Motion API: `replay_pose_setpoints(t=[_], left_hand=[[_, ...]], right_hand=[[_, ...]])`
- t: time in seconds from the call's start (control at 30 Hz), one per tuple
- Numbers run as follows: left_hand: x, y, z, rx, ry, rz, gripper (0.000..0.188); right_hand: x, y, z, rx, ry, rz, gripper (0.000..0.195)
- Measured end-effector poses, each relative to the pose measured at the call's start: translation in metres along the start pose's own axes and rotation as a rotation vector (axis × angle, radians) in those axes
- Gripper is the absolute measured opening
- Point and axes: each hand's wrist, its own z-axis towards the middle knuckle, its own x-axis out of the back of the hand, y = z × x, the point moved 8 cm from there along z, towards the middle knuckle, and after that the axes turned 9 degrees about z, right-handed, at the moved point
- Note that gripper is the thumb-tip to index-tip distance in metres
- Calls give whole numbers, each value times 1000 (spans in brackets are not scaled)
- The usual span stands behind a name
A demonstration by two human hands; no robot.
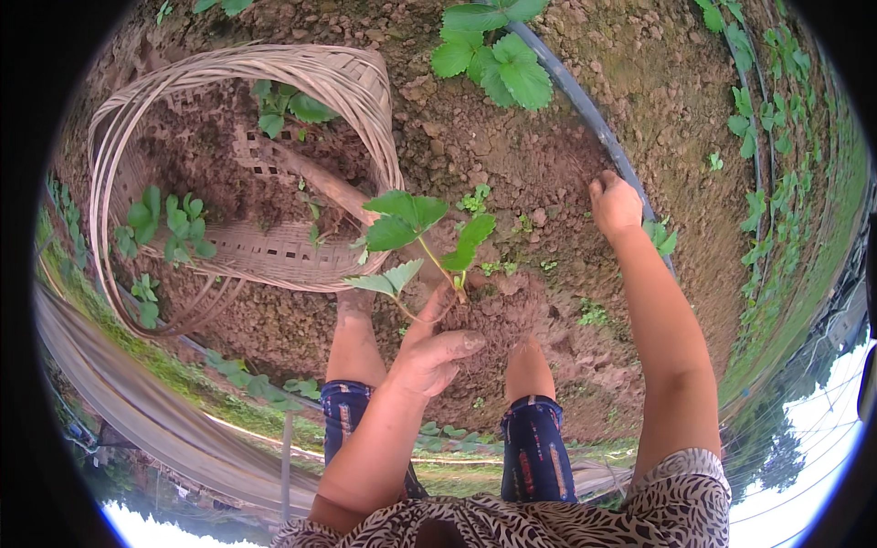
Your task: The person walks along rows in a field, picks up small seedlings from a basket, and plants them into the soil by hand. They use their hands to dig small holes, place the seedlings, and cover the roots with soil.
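In my left hand (pixel 431 353) is a young strawberry plant (pixel 411 222) with a few green leaves. Its crown rests by my index finger, and soil-covered roots (pixel 490 322) spread beyond the thumb. My right hand (pixel 616 202) is low over the reddish soil, close against a black irrigation hose (pixel 589 109). Its fingers are curled downward, and whether anything is inside them is hidden. To the left, a woven bamboo basket (pixel 294 274) contains soil, more strawberry plants (pixel 175 226) and a wooden pole (pixel 322 178) that slants towards its near rim.
A leafy strawberry plant (pixel 507 65) grows beside the hose at the top. Small weeds (pixel 593 313) dot the soil around my bare feet. Farther right run planted rows (pixel 760 123) with thin hoses. A metal post (pixel 286 466) stands at lower left.
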Motion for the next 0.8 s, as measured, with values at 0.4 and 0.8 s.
replay_pose_setpoints(t=[0.4,0.8], left_hand=[[-8,-3,1,46,-27,-13,81],[-6,7,-3,38,-35,-11,82]], right_hand=[[-41,-40,48,-21,-55,-308,29],[-35,-57,49,18,-213,-385,27]])
